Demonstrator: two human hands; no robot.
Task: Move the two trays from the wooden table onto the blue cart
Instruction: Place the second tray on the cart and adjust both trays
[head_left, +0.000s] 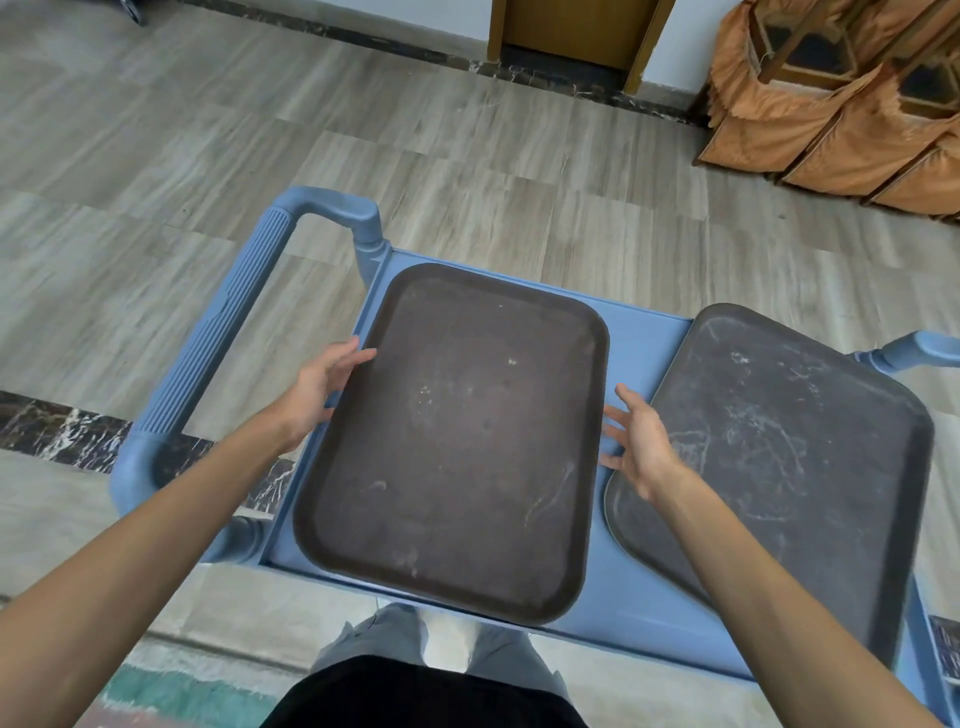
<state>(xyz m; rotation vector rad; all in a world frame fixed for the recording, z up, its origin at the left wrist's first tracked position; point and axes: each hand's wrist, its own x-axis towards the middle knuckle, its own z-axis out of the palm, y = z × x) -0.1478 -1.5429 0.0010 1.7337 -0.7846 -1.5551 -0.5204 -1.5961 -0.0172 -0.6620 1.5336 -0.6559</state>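
Two dark brown rectangular trays lie side by side on the top shelf of the blue cart (641, 343). The left tray (452, 441) is the nearer to me, and its front edge overhangs the cart's rim. The right tray (779, 457) is scratched and sits skewed, with its right side over the cart's edge. My left hand (322, 389) is at the left tray's left rim with fingers spread, touching or just off it. My right hand (639, 441) hovers open in the gap between the two trays, holding nothing.
The cart's ribbed blue handle (228, 332) sticks out to the left, and another handle (919, 353) shows at the right. Tiled floor lies beyond. Chairs with orange covers (841, 104) stand at the back right, and a wooden door frame (576, 36) is at the back.
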